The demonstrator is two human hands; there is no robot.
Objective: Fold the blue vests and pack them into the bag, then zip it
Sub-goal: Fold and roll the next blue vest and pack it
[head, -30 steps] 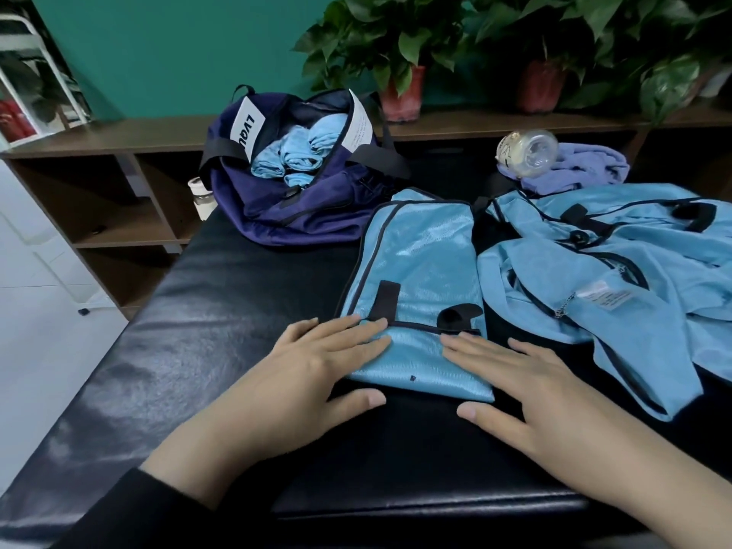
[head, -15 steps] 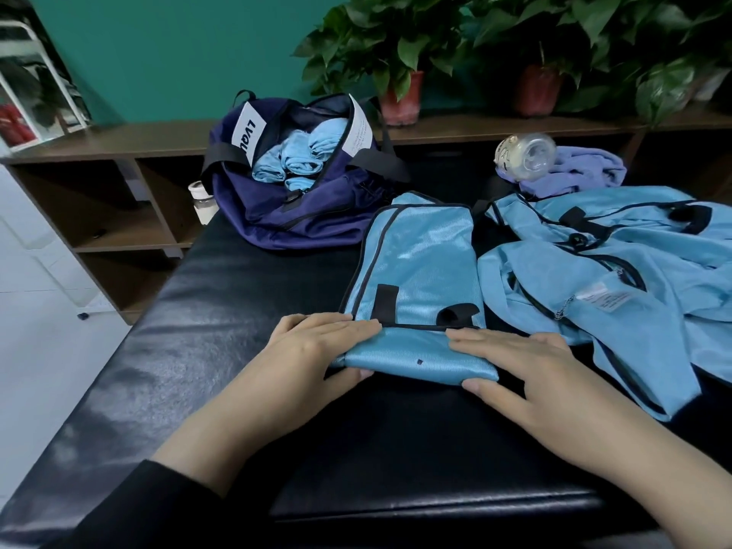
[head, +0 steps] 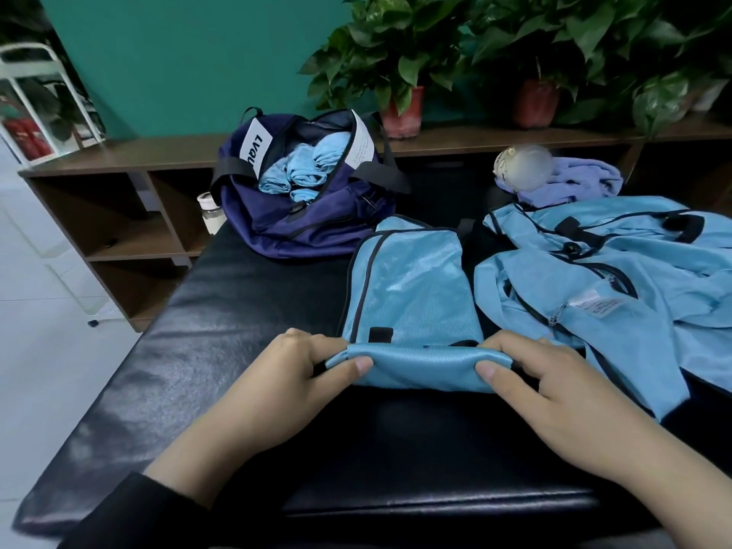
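- One folded blue vest point(head: 412, 295) lies lengthwise on the black padded table point(head: 222, 350), its near end turned into a short roll; black trim runs along its left edge
- Left hand point(head: 285, 386) pinches the roll's left end, thumb on the near side and fingers curled over the top; right hand point(head: 554, 390) grips the right end the same way; the two hands are apart, one at each end
- A heap of unfolded blue vests point(head: 618, 279) lies just to the right, the count unclear; a white care label point(head: 594, 307) shows print too small to read
- One navy bag point(head: 301, 215) stands open at the table's far left; about four rolled blue vests point(head: 305, 168) sit inside; its white tag point(head: 255, 150) reads "LVQU", cut off by a strap
- One clear bottle point(head: 523, 166) rests on a lilac cloth point(head: 582, 182) behind the heap
- Two red-potted plants point(head: 400, 73) stand on the brown shelf point(head: 130, 156); a small white-capped jar point(head: 212, 215) stands beside the bag
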